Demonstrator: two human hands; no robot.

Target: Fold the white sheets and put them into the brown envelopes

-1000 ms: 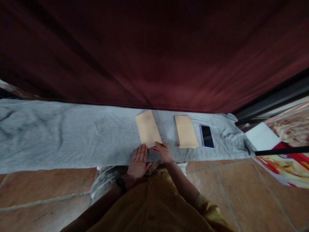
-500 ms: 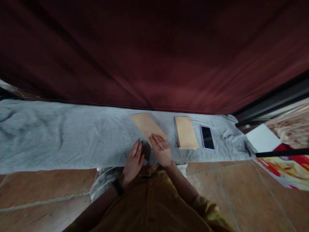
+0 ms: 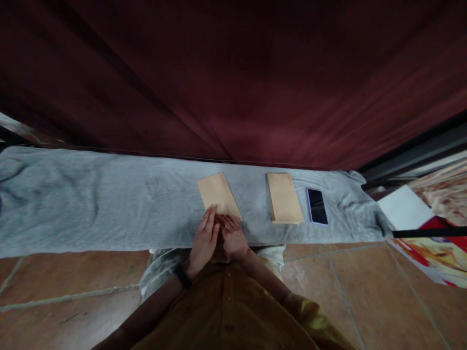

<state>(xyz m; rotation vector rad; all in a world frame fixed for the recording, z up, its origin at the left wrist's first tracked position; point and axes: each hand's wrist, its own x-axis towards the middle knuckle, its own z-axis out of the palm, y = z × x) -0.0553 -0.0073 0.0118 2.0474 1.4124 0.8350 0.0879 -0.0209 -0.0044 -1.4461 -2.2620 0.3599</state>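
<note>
A brown paper envelope (image 3: 219, 189) lies slanted on the grey cloth in front of me, its near end under my fingers. My left hand (image 3: 203, 240) rests at the near left part of the envelope, fingers stretched out and close together. Beside it, my right hand (image 3: 234, 239) has its fingers bent over the near edge of the envelope. The two hands almost touch at the thumbs, and they hide the envelope's near end. To the right lies a small stack of similar brown envelopes (image 3: 285, 197), slightly fanned at the edges.
A phone (image 3: 316, 206) with a pale purple case lies right of the stack. The grey cloth (image 3: 146, 199) covers a long narrow surface. Behind it hangs a dark red curtain (image 3: 233, 97). At the far right are a white sheet (image 3: 405, 208) and a colourful printed package (image 3: 434, 255).
The envelope has turned more upright and come slightly nearer. My left hand has moved onto it, and my right hand has slid left and down to its near edge.
</note>
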